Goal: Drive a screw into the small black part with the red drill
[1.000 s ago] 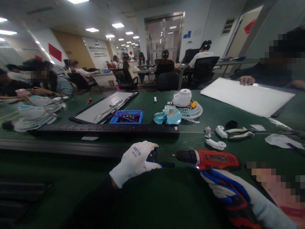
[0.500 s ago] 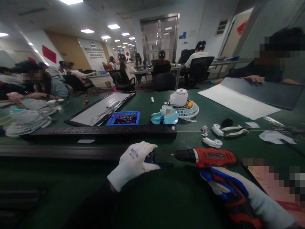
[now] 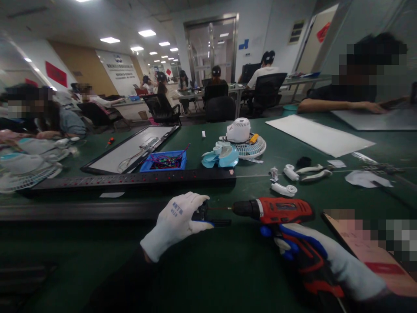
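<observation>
My left hand (image 3: 177, 217), in a white glove, grips the right end of a long black bar (image 3: 81, 212) lying across the table; thumb and fingers are on either side of that end. A small dark part shows between them, too dim to name. In my right hand (image 3: 317, 243), gloved in white and blue, is a red and black cordless drill (image 3: 286, 210), held level and facing left. Its long thin bit (image 3: 220, 208) reaches the bar's end by my left fingers; whether it touches a screw I cannot tell.
Behind the bar lies a black power strip (image 3: 150, 178), with a blue tray (image 3: 182, 163) of wires beyond. Fan parts (image 3: 239, 130), white plastic pieces (image 3: 285, 189) and pliers (image 3: 314, 174) sit further back. A person (image 3: 358, 87) is at the right with white sheets (image 3: 319, 134).
The view has shifted slightly, so most things sit a little further left. Both hands keep their grips. The person at the right has moved the grey sheet away from the white one.
</observation>
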`<state>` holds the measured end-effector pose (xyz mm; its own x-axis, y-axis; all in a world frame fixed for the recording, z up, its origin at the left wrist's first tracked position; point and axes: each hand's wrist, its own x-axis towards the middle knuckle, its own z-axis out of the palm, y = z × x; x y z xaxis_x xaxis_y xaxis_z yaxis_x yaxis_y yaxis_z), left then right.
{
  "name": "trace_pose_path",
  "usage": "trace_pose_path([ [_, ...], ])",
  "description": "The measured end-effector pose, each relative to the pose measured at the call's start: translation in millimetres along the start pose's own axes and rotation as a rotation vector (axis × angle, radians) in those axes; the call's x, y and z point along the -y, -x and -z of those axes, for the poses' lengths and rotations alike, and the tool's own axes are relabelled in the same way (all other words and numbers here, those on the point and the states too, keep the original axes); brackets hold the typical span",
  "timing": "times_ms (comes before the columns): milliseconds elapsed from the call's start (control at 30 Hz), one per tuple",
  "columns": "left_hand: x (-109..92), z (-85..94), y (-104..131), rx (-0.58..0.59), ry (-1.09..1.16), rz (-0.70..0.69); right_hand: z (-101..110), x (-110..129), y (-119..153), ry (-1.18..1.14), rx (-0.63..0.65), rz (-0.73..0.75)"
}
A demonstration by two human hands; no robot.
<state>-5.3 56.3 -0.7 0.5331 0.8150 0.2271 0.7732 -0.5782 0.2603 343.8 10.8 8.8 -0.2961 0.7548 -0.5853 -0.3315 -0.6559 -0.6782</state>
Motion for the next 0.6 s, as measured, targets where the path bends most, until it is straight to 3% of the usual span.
trace_pose_path([
  [200, -1.0, 1.1, 0.9, -0.016, 0.009, -0.011, -9.0, 2.3, -0.1, -0.001, -0.019, 0.017],
  [467, -3.9, 5.4, 0.5, -0.034, 0.063, 0.003, -4.8, 2.2, -0.1, 0.027, -0.032, -0.018],
  [600, -4.1, 6.9, 0.5, -0.006, 0.072, 0.031, -6.4, 2.2, 0.7, 0.075, -0.014, 0.033],
])
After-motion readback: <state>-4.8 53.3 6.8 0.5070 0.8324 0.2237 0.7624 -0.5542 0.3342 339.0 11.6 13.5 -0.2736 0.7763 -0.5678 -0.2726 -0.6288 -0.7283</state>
